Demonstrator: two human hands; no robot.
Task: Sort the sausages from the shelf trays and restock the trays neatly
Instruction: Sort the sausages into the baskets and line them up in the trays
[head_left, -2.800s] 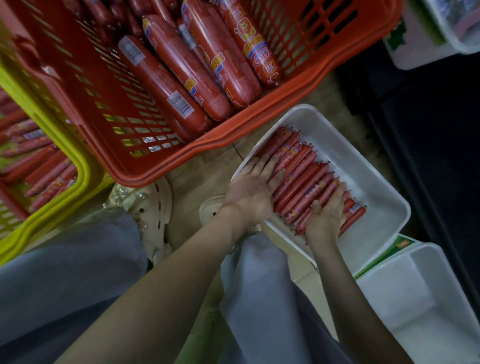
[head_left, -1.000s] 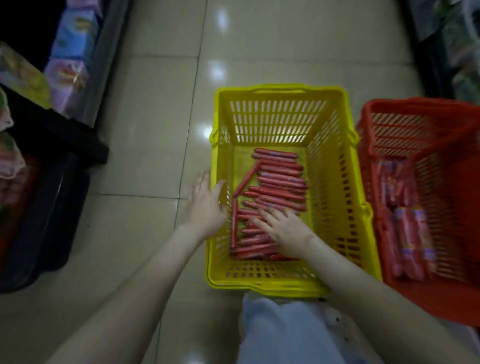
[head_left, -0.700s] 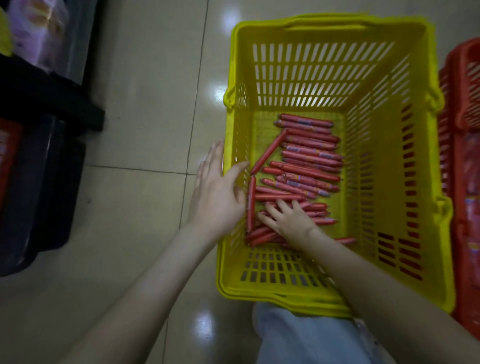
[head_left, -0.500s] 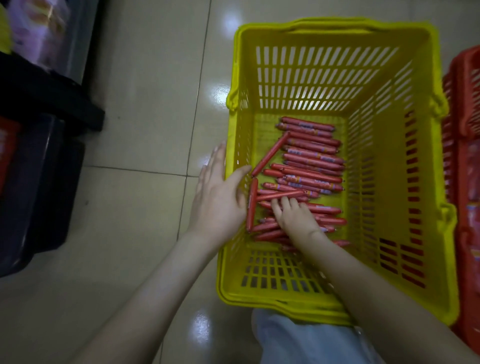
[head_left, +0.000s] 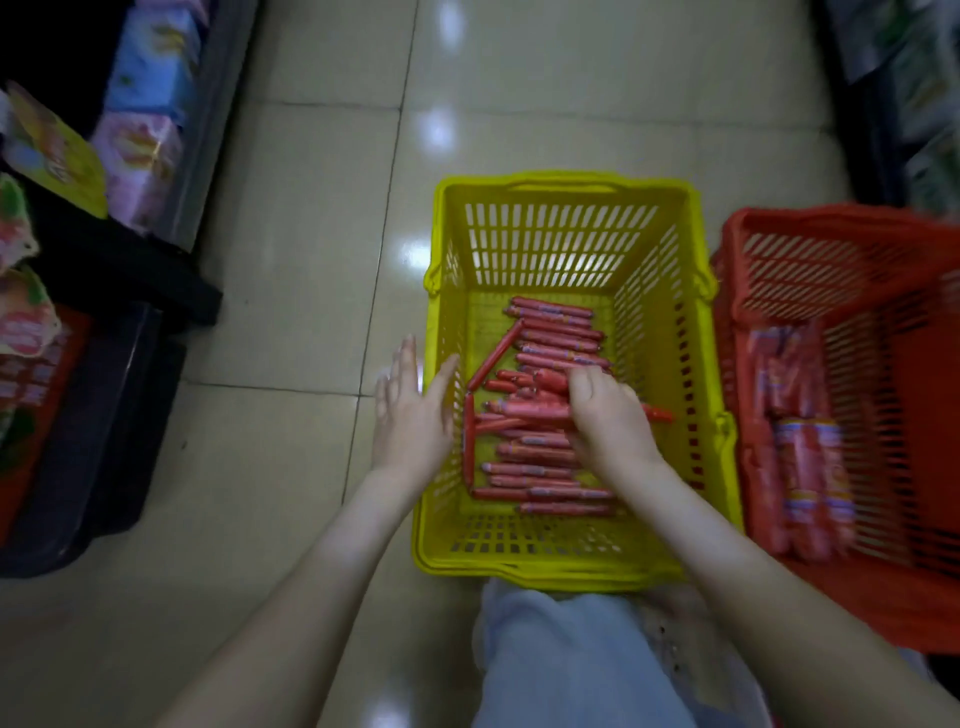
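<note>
A yellow basket (head_left: 563, 184) stands on the tiled floor in front of me, with several thin red sausages (head_left: 550, 332) lying across its bottom. My right hand (head_left: 605, 421) is inside the basket, fingers curled round a bundle of these thin sausages (head_left: 524, 410) near the middle. My left hand (head_left: 413, 415) rests flat against the outside of the basket's left wall, fingers straight, thumb at the rim.
A red basket (head_left: 841, 228) with thick wrapped sausages (head_left: 800, 467) stands close on the right. Dark shelving with packaged goods (head_left: 140, 135) runs along the left, more shelves at the far right. My knee in light trousers (head_left: 566, 660) is just below the yellow basket.
My right hand has gone from lying flat on the thin sausages to curling round a bundle of them. The left hand stays against the basket's side. The view has pulled back.
</note>
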